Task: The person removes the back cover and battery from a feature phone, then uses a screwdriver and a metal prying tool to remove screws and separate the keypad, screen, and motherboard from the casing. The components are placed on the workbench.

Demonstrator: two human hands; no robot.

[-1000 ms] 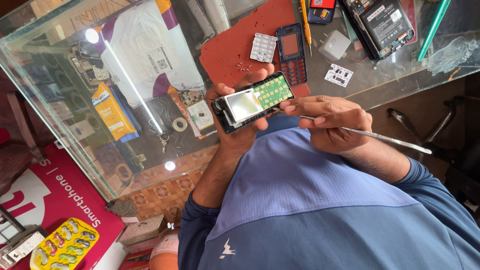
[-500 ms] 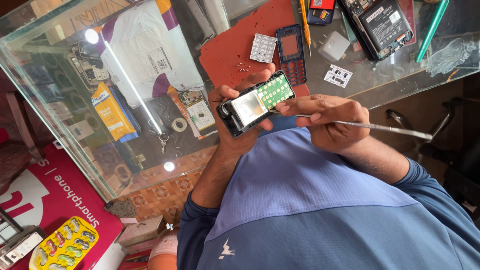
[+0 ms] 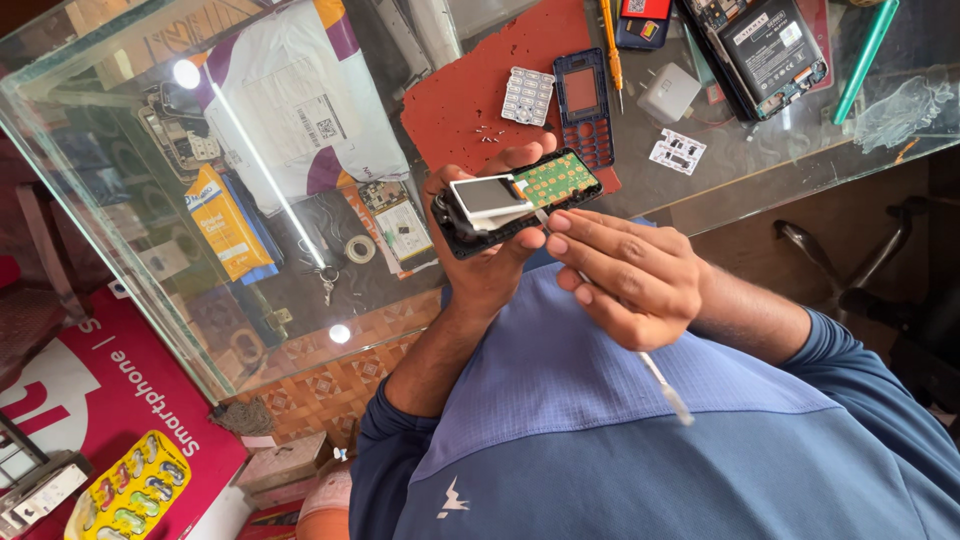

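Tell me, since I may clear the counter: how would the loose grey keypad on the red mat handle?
The grey keypad looks thin and flat, so probably light and floppy. It lies flat on the red mat, so rolling seems unlikely; it would likely slide when pushed.

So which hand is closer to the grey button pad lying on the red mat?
Left. The left hand holds the opened phone just below the grey button pad, fingertips near the red mat. The right hand, gripping a thin metal tool, sits farther down and off to the side.
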